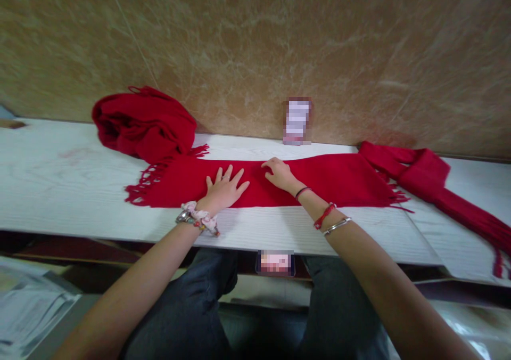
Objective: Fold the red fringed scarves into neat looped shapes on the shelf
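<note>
A red scarf (331, 181) with fringed ends lies flat and lengthwise across the white table in front of me. My left hand (225, 189) rests palm down on it, left of the middle, with fingers spread. Just to the right, my right hand (279, 174) touches the same scarf with its fingers bent and somewhat apart; nothing shows in its grasp. Behind the scarf's left end sits a bundled pile of red fabric (146, 123). Another red scarf (427, 173), loosely folded, lies at the right and trails toward the table's front edge.
A phone (297, 120) leans upright against the brown marbled wall (239, 46). Below the edge of the white table (59, 173), a second phone-like screen (275, 263) shows between my knees. At lower left stands a container (35, 307) holding plastic-wrapped items.
</note>
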The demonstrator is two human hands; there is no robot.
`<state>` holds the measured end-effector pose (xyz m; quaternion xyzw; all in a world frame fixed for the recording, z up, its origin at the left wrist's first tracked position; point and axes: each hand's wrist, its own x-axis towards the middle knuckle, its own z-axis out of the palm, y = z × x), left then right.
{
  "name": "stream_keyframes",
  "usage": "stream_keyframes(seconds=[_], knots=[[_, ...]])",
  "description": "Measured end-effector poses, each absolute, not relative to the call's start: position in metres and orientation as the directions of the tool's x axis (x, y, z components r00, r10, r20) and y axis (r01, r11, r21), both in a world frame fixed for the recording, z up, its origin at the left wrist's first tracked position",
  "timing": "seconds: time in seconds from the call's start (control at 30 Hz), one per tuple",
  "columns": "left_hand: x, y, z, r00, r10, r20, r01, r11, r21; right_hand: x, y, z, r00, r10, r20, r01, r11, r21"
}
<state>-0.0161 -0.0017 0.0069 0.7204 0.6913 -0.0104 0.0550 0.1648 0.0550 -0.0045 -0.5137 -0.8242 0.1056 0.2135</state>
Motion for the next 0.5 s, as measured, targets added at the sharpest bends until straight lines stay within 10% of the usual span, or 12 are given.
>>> stream_keyframes(seconds=[0.5], knots=[[-0.029,0.002,0.007,-0.024,0.992,-0.126,0.996,0.035,0.079,0.175,0.039,-0.010,-0.451,0.857,0.251,0.820,0.508,-0.262]])
